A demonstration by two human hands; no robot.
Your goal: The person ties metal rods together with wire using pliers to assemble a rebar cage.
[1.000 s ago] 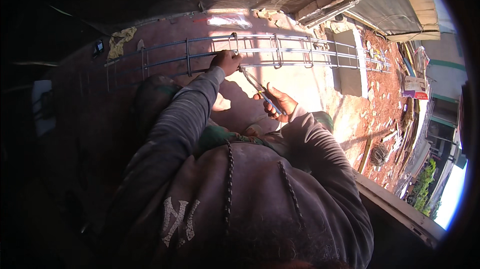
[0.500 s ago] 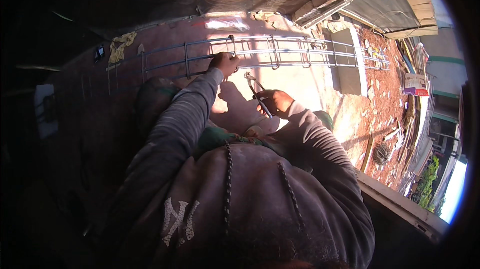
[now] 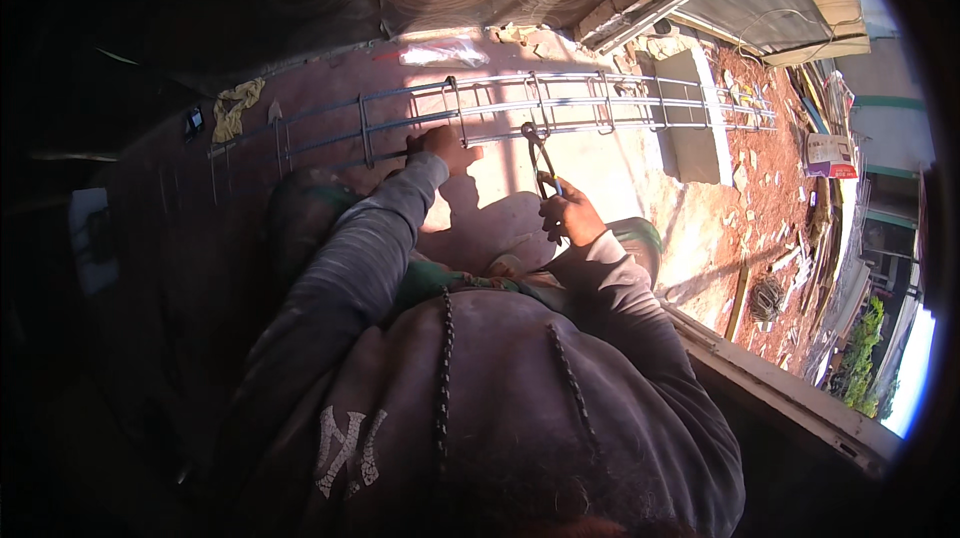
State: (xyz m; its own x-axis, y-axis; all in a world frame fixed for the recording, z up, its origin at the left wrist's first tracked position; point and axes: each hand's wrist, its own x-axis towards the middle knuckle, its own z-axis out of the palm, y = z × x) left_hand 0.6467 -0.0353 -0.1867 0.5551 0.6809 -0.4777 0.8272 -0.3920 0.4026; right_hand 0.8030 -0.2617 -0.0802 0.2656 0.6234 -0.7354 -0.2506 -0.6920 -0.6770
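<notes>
A long steel rebar cage (image 3: 574, 101) with rectangular stirrups lies across the ground in front of me. My left hand (image 3: 444, 149) is closed around its near bar, beside a stirrup; one digit points right, and the other fingers are partly hidden. In my right hand (image 3: 570, 216) I grip a pair of pincers (image 3: 537, 151) by the handles. The head of the pincers points away from me and overlaps the near bar in the view, right of my left hand. Whether the jaws touch the steel I cannot tell.
The cage's right end passes over a pale block (image 3: 692, 118). Beyond the cage lie a clear plastic bag (image 3: 445, 52) and a yellowish cloth (image 3: 236, 110). Rubble covers the reddish soil at right, with a wire coil (image 3: 767, 299) on it. A beam (image 3: 780, 388) runs at lower right.
My right hand has lifted the pincers away from me and slightly right, bringing their head up to the near bar. My left hand has shifted a little toward me, from the stirrup to the near bar.
</notes>
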